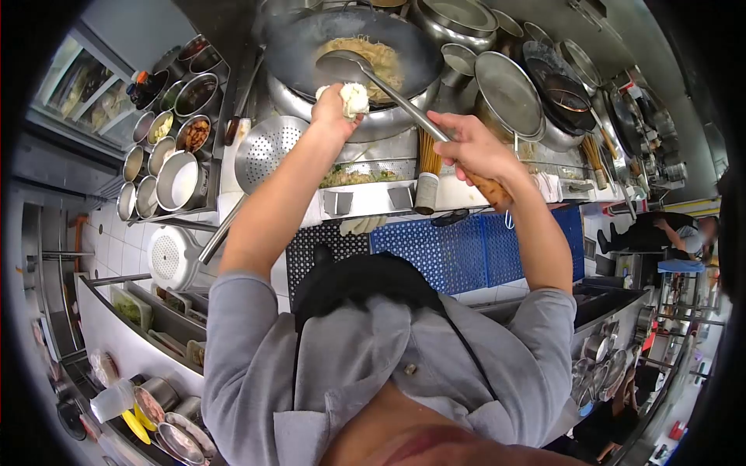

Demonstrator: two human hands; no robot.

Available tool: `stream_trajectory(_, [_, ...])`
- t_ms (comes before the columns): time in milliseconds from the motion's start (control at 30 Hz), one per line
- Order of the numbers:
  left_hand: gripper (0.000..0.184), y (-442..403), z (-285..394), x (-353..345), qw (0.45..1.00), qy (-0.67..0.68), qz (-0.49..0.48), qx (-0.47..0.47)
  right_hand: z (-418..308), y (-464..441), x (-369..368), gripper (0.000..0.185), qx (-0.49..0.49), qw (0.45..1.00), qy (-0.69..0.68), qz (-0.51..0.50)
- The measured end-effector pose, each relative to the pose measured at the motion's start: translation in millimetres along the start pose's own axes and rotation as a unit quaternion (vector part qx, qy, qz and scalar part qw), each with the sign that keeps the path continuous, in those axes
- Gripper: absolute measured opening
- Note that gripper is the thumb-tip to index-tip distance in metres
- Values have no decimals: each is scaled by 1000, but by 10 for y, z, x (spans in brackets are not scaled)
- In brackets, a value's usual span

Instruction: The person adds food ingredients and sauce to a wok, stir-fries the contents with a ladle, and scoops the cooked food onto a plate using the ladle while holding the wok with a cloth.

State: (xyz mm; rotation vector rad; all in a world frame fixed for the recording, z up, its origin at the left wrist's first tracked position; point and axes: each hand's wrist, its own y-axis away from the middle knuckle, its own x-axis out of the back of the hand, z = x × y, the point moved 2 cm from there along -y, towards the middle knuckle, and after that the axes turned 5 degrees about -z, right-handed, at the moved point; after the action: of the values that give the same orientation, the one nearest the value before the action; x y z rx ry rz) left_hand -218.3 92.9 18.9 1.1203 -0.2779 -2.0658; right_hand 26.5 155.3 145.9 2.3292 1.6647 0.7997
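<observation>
My left hand point(334, 109) is closed around a bunched white cloth point(355, 99) at the near rim of a large dark wok point(295, 58). Whether a wok handle lies under the cloth is hidden. Light brown strands like noodles point(377, 58) lie in the wok under a haze of steam. My right hand point(475, 149) grips the long handle of a metal ladle point(404, 102). The ladle's wooden grip end point(491, 190) sticks out below that hand, while its round bowl point(342, 64) sits over the noodles.
Seasoning pots point(179, 182) crowd the left. A perforated strainer point(268, 151) lies near my left forearm. Below my right hand stands a bamboo brush point(428, 167). Lidded pots point(509, 89) stand right of the wok. Another person point(660, 233) is at far right.
</observation>
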Motion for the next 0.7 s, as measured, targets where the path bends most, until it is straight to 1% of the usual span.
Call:
stream_trajectory(33, [19, -33, -26, 12, 1000, 8, 11, -6, 4, -30, -21, 64, 7, 1000, -10, 0])
stream_trajectory(133, [19, 106, -35, -26, 999, 23, -23, 31, -58, 93, 72, 63, -17, 1000, 10, -18])
stream_trajectory(167, [19, 190, 5, -68, 999, 5, -39, 31, -53, 69, 120, 61, -23, 999, 6, -30])
stream_trajectory(267, [19, -88, -36, 19, 1000, 13, -18, 11, -75, -229, 125, 60, 11, 996, 88, -24])
stream_trajectory(300, [20, -148, -139, 112, 1000, 9, -10, -28, 26, -450, 124, 61, 26, 991, 129, 3])
stream_trajectory(333, [18, -196, -265, 211, 997, 35, -9, -62, 56, -592, 64, 60, 39, 988, 144, 41])
stream_trajectory(400, [15, -140, -515, 397, 994, 66, -20, -85, 19, -768, 0, 59, 67, 975, 176, 118])
stream_trajectory(467, [14, 174, -671, 551, 995, 72, -31, -62, -15, -690, 5, 61, 72, 975, 168, 125])
stream_trajectory(500, [14, 393, -647, 518, 997, 68, -20, -31, -42, -679, 17, 61, 74, 976, 164, 127])
stream_trajectory(567, [15, 787, -395, 207, 998, 59, 4, 22, -120, -600, 86, 63, 38, 986, 149, 69])
stream_trajectory(600, [16, 579, -317, 201, 997, 64, -35, 25, -128, -545, 84, 64, 15, 989, 141, 37])
stream_trajectory(667, [15, 345, 19, 12, 997, 1, -70, 42, -170, -627, 78, 65, 14, 987, 158, 11])
stream_trajectory(700, [15, 155, 41, 55, 997, 2, -74, 28, -212, -692, 42, 65, 14, 985, 172, 7])
